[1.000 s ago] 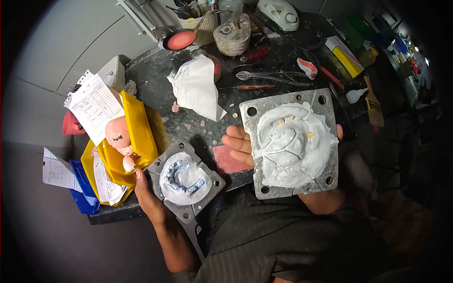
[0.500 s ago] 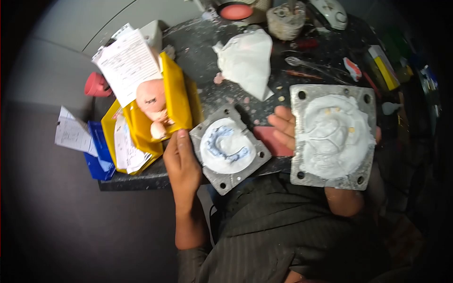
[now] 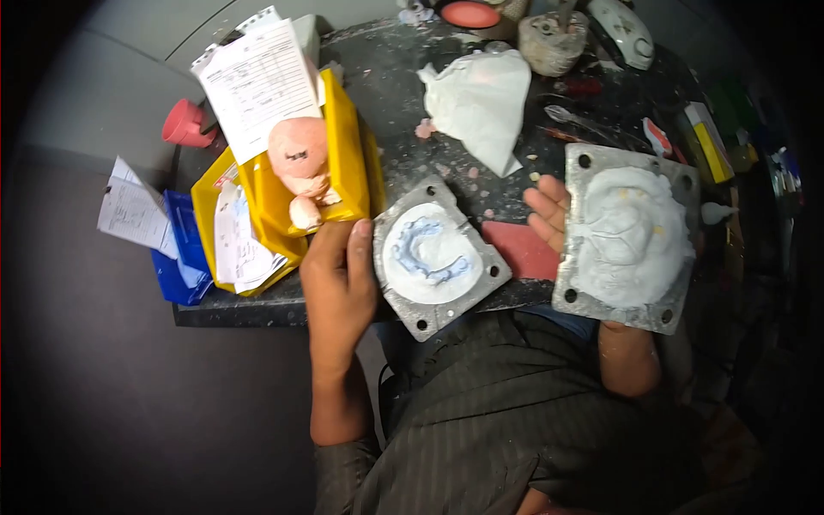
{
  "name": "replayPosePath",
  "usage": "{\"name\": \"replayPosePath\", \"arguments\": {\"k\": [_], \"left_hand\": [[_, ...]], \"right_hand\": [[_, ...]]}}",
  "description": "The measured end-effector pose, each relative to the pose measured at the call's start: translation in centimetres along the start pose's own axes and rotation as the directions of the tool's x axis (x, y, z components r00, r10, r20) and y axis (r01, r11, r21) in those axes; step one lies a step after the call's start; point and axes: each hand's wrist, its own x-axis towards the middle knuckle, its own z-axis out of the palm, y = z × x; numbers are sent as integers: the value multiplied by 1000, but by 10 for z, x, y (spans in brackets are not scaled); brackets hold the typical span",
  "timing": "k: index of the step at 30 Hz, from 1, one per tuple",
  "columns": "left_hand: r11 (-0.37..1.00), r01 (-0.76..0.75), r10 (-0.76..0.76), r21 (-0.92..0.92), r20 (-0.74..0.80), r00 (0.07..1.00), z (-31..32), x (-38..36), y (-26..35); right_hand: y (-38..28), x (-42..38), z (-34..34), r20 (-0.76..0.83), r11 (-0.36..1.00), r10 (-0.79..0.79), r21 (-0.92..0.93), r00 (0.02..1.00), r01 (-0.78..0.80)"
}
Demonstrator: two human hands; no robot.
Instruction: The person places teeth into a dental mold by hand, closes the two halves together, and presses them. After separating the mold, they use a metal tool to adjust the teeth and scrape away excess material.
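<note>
Gripping small flask half (image 3: 439, 257), left hand (image 3: 336, 279); right hand (image 3: 549, 219) apparently clasps large half (image 3: 631, 236); yellow trays (image 3: 283, 202) beside.

Dark speckled bench (image 3: 403, 163) carries yellow trays (image 3: 343, 163), white cloth (image 3: 481, 103), pink slab (image 3: 524, 249) (partly hidden).

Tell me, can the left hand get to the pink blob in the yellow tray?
Probably yes. The left hand lies against the small metal mould, right beside the yellow tray. The pink blob sits uncovered just above its fingertips, with nothing between.

Grey flask (image 3: 439, 257), white plaster, blue teeth
</note>
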Motion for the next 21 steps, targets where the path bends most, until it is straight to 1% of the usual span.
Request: {"name": "replayPosePath", "arguments": {"k": [1, 2, 3, 4, 5, 6, 7, 8, 9, 10, 12, 13, 14, 16, 18, 20, 21], "left_hand": [[991, 70, -63, -118, 60, 996, -6, 0, 0], [979, 89, -79, -183, 60, 995, -12, -2, -5], [957, 122, -112, -263, 50, 992, -19, -5, 0], [977, 85, -95, -195, -41, 995, -25, -9, -1], [986, 33, -54, -162, -132, 990, -29, -14, 14], [996, 11, -30, -89, -220, 975, -34, -23, 23], [995, -46, 17, -93, -291, 957, -33, -32, 36], [991, -98, 59, -89, -366, 929, -26, -45, 49], [968, -228, 183, -102, -330, 926, -19, -57, 56], [929, -351, 305, -115, -299, 904, -9, -68, 63], [800, -441, 337, -407, -303, 891, 26, -88, 68], [694, -363, 213, -621, -305, 928, 48, -99, 75], [534, -283, 94, -797, -276, 957, 67, -106, 82], [469, -142, 57, -872, -131, 990, 80, -105, 85], [228, -44, 5, -973, -44, 999, 89, -104, 87], [185, -3, -14, -983, -6, 1000, 88, -102, 107], [28, 100, -66, -995, 98, 993, 86, -105, 113]], "right_hand": [[3, 0, 6, -7, 995, -43, 86, 999, 43], [9, -3, 20, -99, 998, -66, -27, 993, 64], [10, -4, 25, -145, 998, -56, -7, 988, 56], [9, -6, 28, -188, 999, -43, 22, 981, 48], [9, -8, 34, -212, 1000, 0, -4, 977, -1], [9, -10, 38, -236, 998, 49, -18, 971, -55], [12, -13, 30, -123, 999, 47, -15, 991, -49], [15, -16, 27, -78, 999, 51, -5, 996, -51], [18, -19, 27, -60, 999, 52, -8, 997, -52], [21, -20, 26, -52, 998, 54, -10, 997, -55], [28, -26, 28, -41, 998, 57, -35, 998, -58], [31, -29, 28, -39, 997, 59, -51, 997, -61], [35, -31, 29, -37, 995, 57, -76, 998, -60], [44, -33, 28, -30, 988, 50, -147, 998, -54], [49, -38, 29, -21, 961, 28, -276, 999, -32], [54, -43, 29, 6, 886, 1, -464, 1000, 2], [58, -46, 29, 20, 817, -22, -576, 1000, 29]]}}
